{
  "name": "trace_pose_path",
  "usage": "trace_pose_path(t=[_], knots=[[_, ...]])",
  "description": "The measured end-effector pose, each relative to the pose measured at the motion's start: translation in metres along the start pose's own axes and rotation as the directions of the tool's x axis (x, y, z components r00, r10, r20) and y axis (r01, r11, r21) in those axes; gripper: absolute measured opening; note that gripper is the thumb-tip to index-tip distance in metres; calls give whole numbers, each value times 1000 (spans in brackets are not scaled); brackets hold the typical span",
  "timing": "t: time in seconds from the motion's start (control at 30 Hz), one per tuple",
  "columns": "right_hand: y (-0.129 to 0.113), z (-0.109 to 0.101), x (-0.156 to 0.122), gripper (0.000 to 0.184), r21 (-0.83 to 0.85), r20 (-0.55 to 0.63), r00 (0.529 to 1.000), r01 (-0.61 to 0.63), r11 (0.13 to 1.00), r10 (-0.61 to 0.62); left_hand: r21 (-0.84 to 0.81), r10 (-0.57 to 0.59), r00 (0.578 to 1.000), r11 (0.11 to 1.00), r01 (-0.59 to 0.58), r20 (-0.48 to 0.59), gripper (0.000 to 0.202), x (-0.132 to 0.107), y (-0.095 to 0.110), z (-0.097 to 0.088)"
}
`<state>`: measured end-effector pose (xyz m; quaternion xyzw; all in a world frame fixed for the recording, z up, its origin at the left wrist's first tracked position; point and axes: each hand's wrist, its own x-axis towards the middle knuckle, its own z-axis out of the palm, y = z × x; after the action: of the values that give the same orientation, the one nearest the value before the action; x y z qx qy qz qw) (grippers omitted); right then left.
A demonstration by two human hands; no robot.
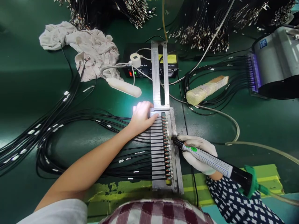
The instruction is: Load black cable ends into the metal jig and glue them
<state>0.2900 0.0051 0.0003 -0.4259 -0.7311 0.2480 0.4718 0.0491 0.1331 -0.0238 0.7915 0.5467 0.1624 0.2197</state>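
Note:
A slotted metal fixture (pixel 158 155) lies on the green table in front of me, with a row of black cables (pixel 130 148) laid side by side across it, their bared ends and small connectors along its right side. My bare left hand (pixel 142 118) grips the fixture's upper left corner, thumb on top and the other fingers bent at the edge. In my right hand (pixel 198 152), which wears a white glove, is a glue dispensing syringe (pixel 210 158) with a black tip and a green cap. Its tip touches or nearly touches the connector row, about midway along.
Behind the fixture stands a black dispenser controller (pixel 146 71). A lit white lamp (pixel 125 87) hangs left of it, beside crumpled cloths (pixel 93 46). To the right are a tape-wrapped block (pixel 206 90) and a grey machine with violet light (pixel 275 62). Cable bundles (pixel 201 28) lie at the back.

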Motion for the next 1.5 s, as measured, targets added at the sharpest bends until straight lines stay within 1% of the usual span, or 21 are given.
trace_pose_path(t=[0.2, 0.43, 0.83, 1.17, 1.33, 1.5], knots=[[1, 0, 0, 24, 4, -2, 1000, 0, 1000, 0, -5, 16, 1000, 1000, -16, -20, 25, 0, 0, 0], [3, 1, -1, 26, 35, 4, 1000, -8, 999, 8, -13, 9, 1000, 1000, -9, -20, 24, 0, 1, 0], [0, -1, 0, 22, 17, 16, 1000, 3, 1000, -3, -1, -9, 1000, 1000, 9, 0, 25, 0, 1, -1], [1, -1, -1, 24, 29, 4, 1000, 6, 1000, -6, 13, -9, 1000, 1000, 9, 7, 25, 0, 2, -1], [1, -1, -2, 26, 48, 11, 1000, -26, 998, 26, -4, 0, 1000, 1000, 0, -2, 25, 0, 1, -1], [3, 1, -1, 27, 46, 2, 999, -32, 998, 32, -5, 0, 1000, 1000, 0, -6, 24, 0, 1, -1]])
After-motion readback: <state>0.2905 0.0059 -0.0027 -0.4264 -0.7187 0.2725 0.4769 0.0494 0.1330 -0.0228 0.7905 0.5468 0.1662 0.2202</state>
